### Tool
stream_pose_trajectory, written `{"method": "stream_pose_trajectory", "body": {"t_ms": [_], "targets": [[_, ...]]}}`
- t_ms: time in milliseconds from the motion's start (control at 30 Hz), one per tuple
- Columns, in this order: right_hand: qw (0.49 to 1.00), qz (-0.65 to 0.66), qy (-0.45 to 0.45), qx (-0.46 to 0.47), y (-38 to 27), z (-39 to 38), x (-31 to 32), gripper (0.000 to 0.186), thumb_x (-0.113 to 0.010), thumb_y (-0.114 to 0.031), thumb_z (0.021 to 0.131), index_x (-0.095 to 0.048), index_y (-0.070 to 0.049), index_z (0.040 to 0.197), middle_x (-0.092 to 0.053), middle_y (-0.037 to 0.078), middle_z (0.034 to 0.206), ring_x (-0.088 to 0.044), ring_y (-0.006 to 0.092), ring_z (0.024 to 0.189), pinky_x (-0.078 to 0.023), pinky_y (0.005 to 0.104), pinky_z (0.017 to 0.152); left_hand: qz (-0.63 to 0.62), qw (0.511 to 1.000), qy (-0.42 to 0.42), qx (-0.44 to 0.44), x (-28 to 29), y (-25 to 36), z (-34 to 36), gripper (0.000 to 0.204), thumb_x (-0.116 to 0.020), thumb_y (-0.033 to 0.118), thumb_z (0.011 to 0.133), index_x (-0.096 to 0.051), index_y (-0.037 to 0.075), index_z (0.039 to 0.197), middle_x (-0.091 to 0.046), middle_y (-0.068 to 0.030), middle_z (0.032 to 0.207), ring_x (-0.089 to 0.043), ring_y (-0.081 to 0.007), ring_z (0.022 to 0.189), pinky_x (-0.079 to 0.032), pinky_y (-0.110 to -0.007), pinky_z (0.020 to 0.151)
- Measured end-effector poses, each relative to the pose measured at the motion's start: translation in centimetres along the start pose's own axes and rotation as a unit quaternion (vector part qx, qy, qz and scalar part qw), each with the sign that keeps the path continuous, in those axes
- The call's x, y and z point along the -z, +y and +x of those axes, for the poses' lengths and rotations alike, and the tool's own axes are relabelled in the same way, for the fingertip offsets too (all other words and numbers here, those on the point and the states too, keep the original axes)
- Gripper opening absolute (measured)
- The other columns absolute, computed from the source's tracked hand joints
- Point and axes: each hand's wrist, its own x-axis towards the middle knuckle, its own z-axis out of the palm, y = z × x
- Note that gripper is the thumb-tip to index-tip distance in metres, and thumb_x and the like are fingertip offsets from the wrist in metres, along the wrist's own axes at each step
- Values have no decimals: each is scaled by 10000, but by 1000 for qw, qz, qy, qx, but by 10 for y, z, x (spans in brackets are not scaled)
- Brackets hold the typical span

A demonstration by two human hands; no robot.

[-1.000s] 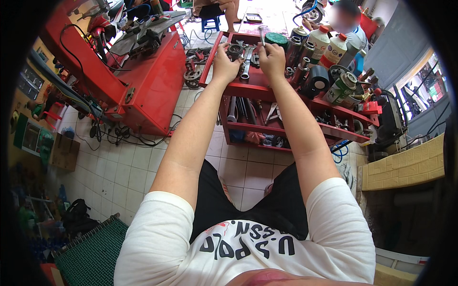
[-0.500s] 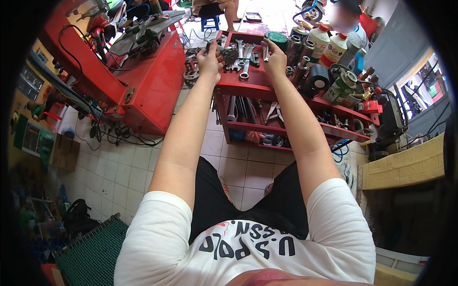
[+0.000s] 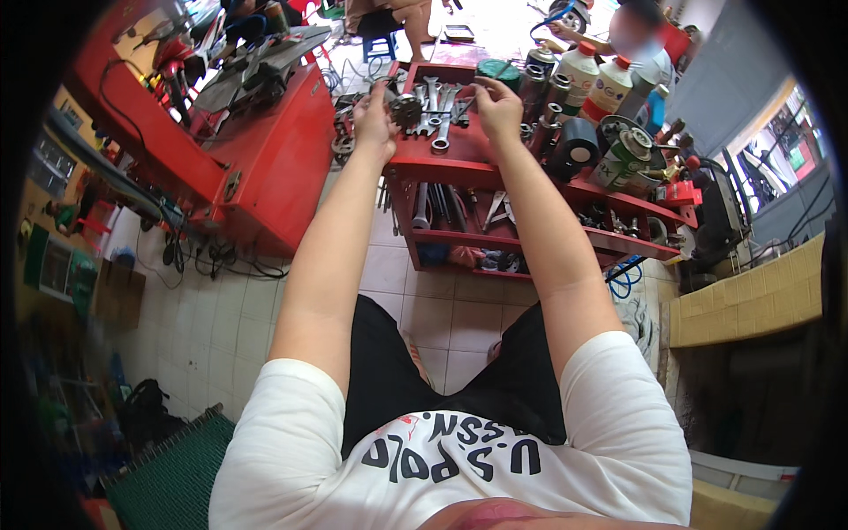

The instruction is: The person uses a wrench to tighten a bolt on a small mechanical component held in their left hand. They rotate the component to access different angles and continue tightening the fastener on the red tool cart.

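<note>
My left hand [image 3: 375, 124] grips a dark, round, toothed metal part [image 3: 405, 109] at the left side of the red tool cart's top [image 3: 446, 155]. My right hand [image 3: 496, 110], fingers curled, holds a slender metal tool [image 3: 471, 100] at the cart's right side; its exact kind is unclear. Several silver wrenches [image 3: 441, 132] lie on the cart between my hands. A green round container [image 3: 498, 69] stands just behind my right hand.
Right of my hands are white bottles [image 3: 579, 79], spray cans and steel cylinders. A lower shelf [image 3: 459, 256] holds tools. A red machine [image 3: 265, 168] stands left. A yellow padded bench [image 3: 742, 300] is at right. Co-workers [image 3: 640, 53] are behind the cart.
My left hand has moved left with the round part. My right hand has shifted slightly left, and the tool that pointed upward is now held lower. The whole view has shifted slightly.
</note>
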Motion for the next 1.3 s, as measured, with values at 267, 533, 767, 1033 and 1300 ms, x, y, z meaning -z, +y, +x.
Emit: {"method": "stream_pose_trajectory", "body": {"t_ms": [267,533,767,1033,1300], "targets": [[992,43,-45,-108,-30,-8,-10,294,-633,-72,973,-534,19,1234,-790,154,994,-664,139,558,-521,303,455,36,996,-13,76,3,1,45,360,-775,403,980,-585,102,1038,-636,-26,858,-611,-152,630,-458,-273,496],[980,-79,-152,-105,-29,-13,-8,349,-764,-157,911,-660,40,1179,-802,109,951,-648,94,602,-519,275,493,-40,985,-102,136,25,-16,80,434,-750,430,980,-599,107,1228,-644,-92,1175,-645,-274,1102,-541,-441,955],[972,-77,-167,-149,-28,-15,4,299,-781,-177,912,-734,25,1127,-777,79,890,-635,93,587,-503,263,486,-100,984,-105,107,8,-18,59,551,-734,495,959,-563,68,1261,-645,-129,1263,-630,-328,1210,-485,-476,1122],[966,-86,-205,-130,-30,-18,-1,289,-808,-183,906,-744,3,1118,-758,68,864,-655,98,646,-499,262,497,-101,984,-100,112,15,-17,66,648,-749,537,914,-516,57,1282,-616,-116,1248,-614,-307,1214,-499,-459,1109],[970,-89,-190,-123,-23,-18,-4,324,-807,-216,902,-747,-2,1136,-760,75,883,-700,127,779,-556,297,658,-80,983,-96,135,24,-18,72,622,-696,550,954,-515,61,1293,-603,-111,1248,-632,-296,1167,-520,-419,1064]]}}
